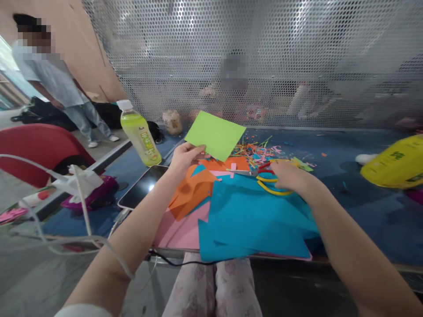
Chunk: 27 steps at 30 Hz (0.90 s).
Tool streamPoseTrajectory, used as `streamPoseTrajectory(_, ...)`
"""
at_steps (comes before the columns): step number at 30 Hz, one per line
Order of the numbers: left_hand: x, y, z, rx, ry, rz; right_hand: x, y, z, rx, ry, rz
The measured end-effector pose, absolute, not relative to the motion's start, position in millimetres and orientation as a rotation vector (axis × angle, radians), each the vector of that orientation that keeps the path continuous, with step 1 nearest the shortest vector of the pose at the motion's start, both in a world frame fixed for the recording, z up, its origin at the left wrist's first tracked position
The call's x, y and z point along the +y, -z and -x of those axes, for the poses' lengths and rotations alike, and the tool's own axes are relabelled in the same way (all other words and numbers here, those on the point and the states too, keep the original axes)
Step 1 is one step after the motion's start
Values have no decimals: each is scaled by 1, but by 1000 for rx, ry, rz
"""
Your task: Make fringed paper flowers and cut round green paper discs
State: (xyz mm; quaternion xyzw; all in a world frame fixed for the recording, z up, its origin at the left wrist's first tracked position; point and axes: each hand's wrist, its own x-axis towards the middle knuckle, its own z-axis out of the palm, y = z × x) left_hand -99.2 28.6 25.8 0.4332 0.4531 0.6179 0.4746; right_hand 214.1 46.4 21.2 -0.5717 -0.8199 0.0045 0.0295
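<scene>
Behind the blue bench stands a perforated metal screen, and over the coloured papers my left grip pinches the green sheet by its near edge. My right grip is at the handles of the scissors, but I cannot tell whether it closes on them. I judge that the pinch should be light, so the sheet does not bend, with the scissors pointing away from it.

Left fingers pinch 1 green sheet while right fingers hold scissors over blue paper.
</scene>
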Motion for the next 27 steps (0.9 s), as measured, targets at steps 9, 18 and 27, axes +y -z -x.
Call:
streamPoseTrajectory(9, 30, -27, 99, 1089, -1602, -1082, 42, -52, -226, -2346, 127, 1879)
streamPoseTrajectory(18, 33, -23, 99, 1083, -1660, -1065, 55, -43, -238, -2291, 97, 1792)
streamPoseTrajectory(27, 29, -26, 95, 961, -1756, -1070, 45, -53, -226, -2335, -533, 1561)
